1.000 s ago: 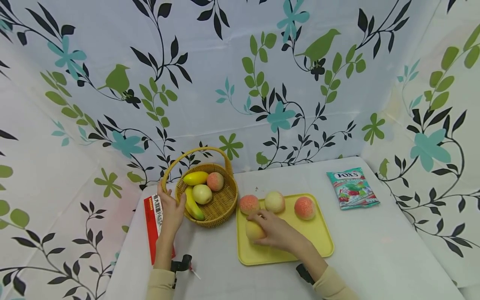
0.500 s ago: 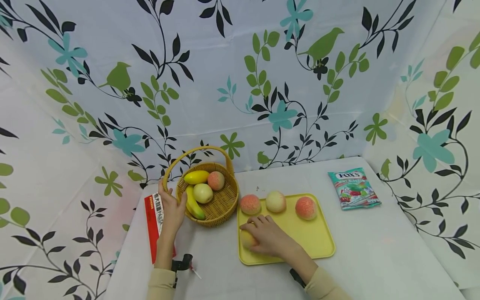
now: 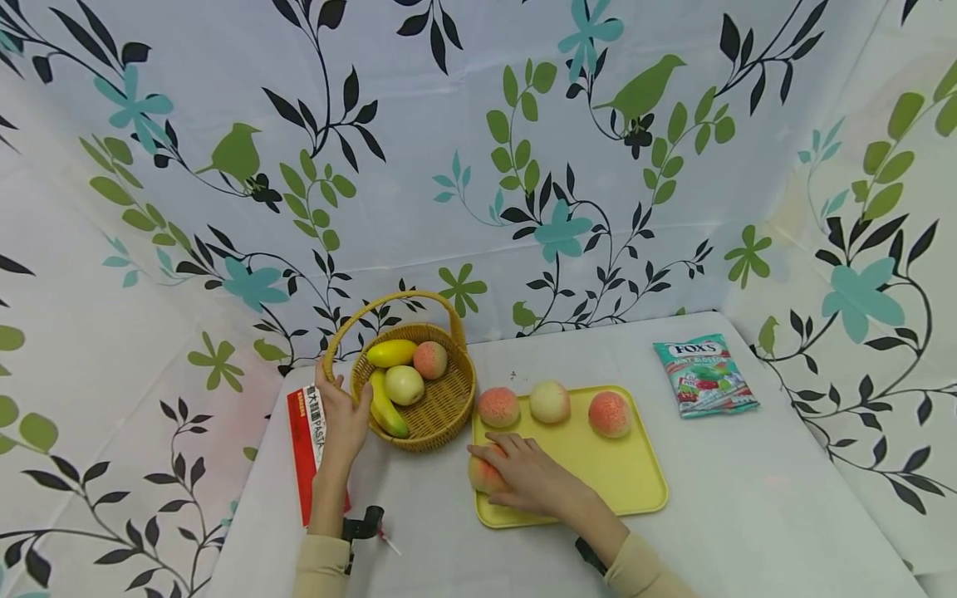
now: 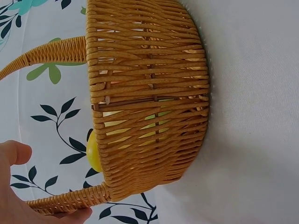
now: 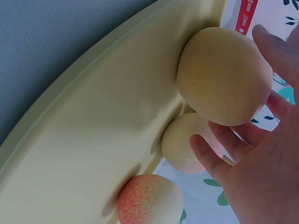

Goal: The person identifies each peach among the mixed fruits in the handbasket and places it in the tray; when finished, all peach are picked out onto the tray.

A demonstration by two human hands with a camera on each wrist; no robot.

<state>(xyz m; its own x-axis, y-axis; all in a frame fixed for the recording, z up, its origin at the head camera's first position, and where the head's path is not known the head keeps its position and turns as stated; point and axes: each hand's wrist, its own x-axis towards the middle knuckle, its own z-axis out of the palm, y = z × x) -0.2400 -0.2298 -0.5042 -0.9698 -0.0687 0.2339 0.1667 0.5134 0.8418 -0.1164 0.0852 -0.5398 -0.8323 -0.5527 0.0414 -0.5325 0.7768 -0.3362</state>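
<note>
In the head view, my left hand holds the left end of the handle of a wicker basket. A banana, a yellow oval fruit, a peach and a pale green round fruit lie in it. My right hand grips another peach at the left edge of a yellow tray. The right wrist view shows the fingers along that peach's far side and the thumb near its top. Three more round peaches, one of them pale, sit along the tray's back.
Left of the basket lies a red and white pasta packet, partly behind the left arm. A lollipop is near the left wrist. A teal candy bag lies back right. A patterned cloth hangs behind the white table.
My right hand has moved left with the peach, from inside the tray to its left edge. The peach has turned and shows more red. My left hand stays on the basket handle.
</note>
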